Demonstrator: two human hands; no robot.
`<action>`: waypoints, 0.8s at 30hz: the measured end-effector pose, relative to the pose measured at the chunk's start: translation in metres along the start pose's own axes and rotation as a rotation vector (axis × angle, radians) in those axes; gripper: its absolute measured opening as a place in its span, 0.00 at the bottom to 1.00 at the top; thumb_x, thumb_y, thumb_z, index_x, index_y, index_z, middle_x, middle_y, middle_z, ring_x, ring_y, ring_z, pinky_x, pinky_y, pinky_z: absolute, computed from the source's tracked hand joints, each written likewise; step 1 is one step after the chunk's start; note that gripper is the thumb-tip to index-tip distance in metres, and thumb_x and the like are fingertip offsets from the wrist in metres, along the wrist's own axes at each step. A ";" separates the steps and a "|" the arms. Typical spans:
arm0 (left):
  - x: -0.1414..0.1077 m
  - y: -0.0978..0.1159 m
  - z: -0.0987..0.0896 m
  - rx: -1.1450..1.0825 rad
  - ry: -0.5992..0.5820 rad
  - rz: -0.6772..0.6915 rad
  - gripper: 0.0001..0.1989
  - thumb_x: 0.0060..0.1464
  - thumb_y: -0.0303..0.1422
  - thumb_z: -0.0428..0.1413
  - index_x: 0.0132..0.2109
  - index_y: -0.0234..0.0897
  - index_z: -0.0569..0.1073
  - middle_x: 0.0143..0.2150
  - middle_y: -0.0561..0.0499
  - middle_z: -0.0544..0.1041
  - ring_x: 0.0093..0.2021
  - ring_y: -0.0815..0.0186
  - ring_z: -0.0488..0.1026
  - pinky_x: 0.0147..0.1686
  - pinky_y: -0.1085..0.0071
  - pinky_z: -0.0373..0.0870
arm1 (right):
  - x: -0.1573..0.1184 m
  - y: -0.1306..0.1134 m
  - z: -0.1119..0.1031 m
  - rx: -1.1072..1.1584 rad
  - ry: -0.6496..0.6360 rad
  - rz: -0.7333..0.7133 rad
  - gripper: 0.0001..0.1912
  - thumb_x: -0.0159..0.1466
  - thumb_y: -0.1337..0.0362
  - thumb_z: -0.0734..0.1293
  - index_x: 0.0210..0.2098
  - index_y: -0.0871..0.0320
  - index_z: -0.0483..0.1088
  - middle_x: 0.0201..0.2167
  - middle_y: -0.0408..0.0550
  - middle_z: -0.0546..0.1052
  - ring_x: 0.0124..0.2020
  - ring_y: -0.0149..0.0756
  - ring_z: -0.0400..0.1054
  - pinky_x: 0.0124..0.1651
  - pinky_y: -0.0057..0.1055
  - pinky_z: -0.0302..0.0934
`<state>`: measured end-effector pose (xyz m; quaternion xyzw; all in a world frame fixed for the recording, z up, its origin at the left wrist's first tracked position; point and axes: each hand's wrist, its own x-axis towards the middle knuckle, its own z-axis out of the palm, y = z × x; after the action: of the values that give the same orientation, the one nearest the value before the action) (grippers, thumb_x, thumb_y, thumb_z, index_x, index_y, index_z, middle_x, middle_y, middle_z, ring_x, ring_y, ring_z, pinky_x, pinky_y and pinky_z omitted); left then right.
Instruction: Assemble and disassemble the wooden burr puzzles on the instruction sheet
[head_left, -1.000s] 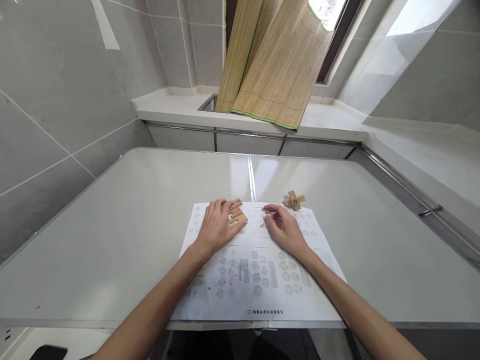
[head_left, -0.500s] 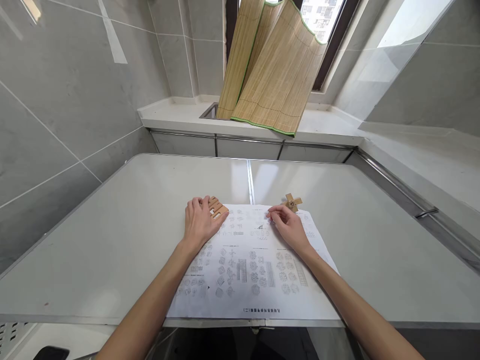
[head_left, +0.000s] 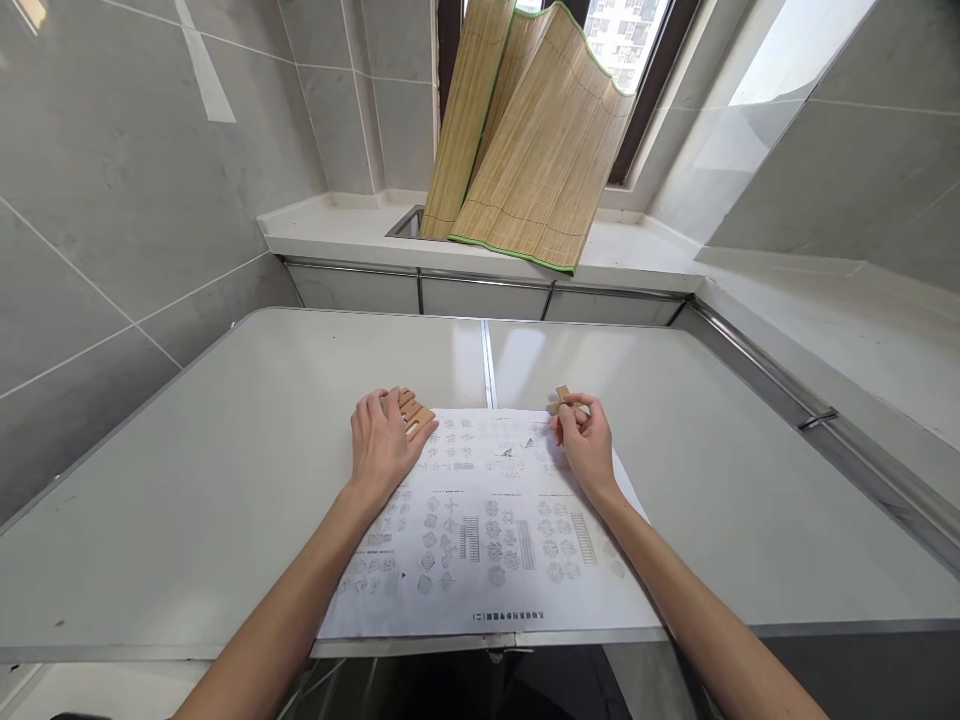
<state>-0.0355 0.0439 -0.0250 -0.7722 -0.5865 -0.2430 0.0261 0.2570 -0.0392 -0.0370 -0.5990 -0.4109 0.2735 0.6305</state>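
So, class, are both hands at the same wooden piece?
No, the left hand is at slotted pieces, the right hand at a separate wooden piece.

One bare left hand [head_left: 382,440], one bare right hand [head_left: 589,440]; one white printed paper sheet [head_left: 480,545]; one light-brown wooden piece [head_left: 562,393] at its one o'clock; slotted brown wooden pieces [head_left: 415,414] at eleven, number hidden.

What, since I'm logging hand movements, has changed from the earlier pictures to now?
The left hand has moved left with the slotted wooden pieces. The right hand has moved right, to the wooden cross; its grip is unclear. The printed sheet and bamboo mat stayed put.
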 end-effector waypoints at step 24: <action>-0.038 0.065 -0.010 -0.579 -0.220 0.429 0.13 0.67 0.33 0.56 0.56 0.40 0.72 0.58 0.42 0.75 0.60 0.51 0.71 0.59 0.50 0.72 | 0.004 -0.003 -0.002 -0.124 -0.035 0.056 0.16 0.67 0.46 0.69 0.45 0.49 0.68 0.21 0.36 0.66 0.23 0.34 0.61 0.27 0.30 0.59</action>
<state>0.0131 -0.0130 -0.0160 -0.8744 -0.3176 -0.3034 -0.2062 0.2604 -0.0370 -0.0335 -0.6434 -0.4211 0.2754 0.5770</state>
